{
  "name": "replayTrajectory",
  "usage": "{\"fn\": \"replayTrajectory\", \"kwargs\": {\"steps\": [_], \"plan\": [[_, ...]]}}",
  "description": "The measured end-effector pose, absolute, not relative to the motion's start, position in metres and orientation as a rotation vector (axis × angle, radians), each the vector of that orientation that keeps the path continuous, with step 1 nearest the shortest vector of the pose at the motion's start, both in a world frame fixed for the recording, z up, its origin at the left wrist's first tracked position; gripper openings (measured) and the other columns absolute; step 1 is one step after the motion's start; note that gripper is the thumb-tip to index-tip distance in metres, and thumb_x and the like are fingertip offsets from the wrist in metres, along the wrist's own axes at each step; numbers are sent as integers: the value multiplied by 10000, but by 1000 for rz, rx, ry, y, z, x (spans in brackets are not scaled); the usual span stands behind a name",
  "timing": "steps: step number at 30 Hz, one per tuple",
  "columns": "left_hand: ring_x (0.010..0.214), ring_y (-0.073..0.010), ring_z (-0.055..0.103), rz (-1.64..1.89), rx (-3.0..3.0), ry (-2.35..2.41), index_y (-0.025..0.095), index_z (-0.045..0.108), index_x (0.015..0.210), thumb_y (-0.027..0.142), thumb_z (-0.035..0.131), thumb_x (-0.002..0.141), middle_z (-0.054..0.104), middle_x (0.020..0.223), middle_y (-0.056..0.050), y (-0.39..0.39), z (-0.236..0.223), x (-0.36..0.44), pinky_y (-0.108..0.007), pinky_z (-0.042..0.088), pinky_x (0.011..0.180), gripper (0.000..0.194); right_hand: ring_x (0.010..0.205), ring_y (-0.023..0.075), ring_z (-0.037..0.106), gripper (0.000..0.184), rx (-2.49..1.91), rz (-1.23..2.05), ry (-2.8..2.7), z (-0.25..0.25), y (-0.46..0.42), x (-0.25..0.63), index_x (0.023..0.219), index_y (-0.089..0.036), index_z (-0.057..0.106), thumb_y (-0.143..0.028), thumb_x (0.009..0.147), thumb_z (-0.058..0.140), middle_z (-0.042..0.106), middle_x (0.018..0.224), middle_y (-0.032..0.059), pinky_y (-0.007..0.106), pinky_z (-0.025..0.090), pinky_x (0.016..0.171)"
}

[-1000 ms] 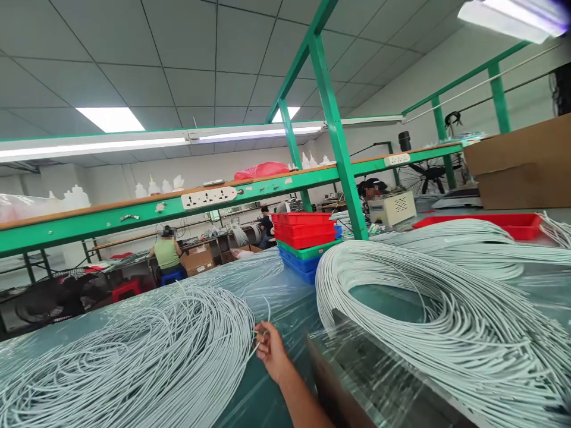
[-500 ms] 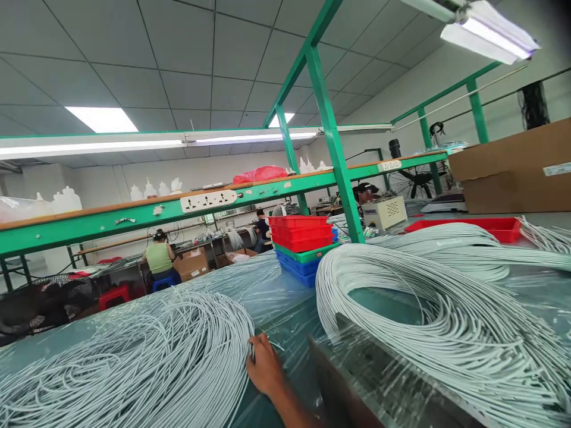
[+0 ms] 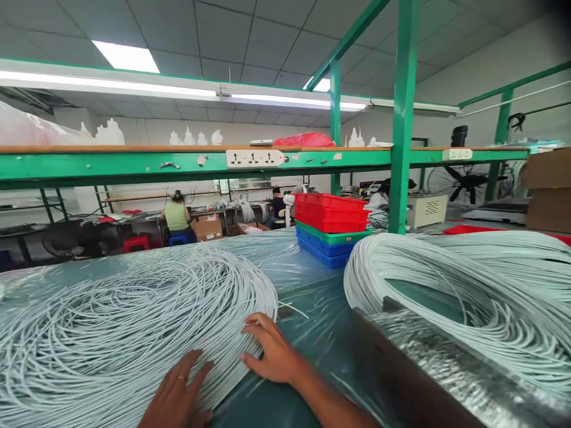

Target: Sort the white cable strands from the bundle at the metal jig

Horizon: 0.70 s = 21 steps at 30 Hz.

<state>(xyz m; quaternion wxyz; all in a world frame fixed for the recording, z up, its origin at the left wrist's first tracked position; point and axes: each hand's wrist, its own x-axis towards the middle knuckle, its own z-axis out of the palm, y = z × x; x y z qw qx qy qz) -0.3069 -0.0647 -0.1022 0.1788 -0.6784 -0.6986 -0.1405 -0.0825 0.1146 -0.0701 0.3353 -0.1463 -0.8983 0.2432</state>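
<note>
Head view, my left hand flat with grip spread on the near edge of the white cable coil, my right hand open-fingered against its right rim, coil lying on the plastic-covered table, second coil right, stacked bins behind.

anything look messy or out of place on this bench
Nothing looks spilled or damaged. The left wire coil is loose and tangled, with a few stray ends poking out past its right edge near the right hand. The left hand lies flat on it. The right coil is tidier.
</note>
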Motion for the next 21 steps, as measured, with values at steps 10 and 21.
{"fn": "replayTrajectory", "kwargs": {"steps": [10, 21], "plan": [[1566, -324, 261, 2, -1876, -2579, 193, 432, 1566, 285, 734, 717, 318, 1686, -164, -104, -15, -286, -442, 278, 1272, 905, 1508, 310, 368, 363, -369, 670, -2646, -64, 62, -99, 1285, -276, 707, -310, 925, 679, 457, 1602, 103, 473, 319, 1245], [1502, -280, 415, -6, -1786, -2528, 251, 577, 1433, 254, 778, 640, 434, 1641, -110, -114, -16, -321, -366, 356, 1221, 818, 1436, 295, 460, 356, -297, 644, -2614, -62, 63, -98, 1272, -272, 677, -304, 918, 687, 564, 1481, 112, 465, 371, 1206]]}}
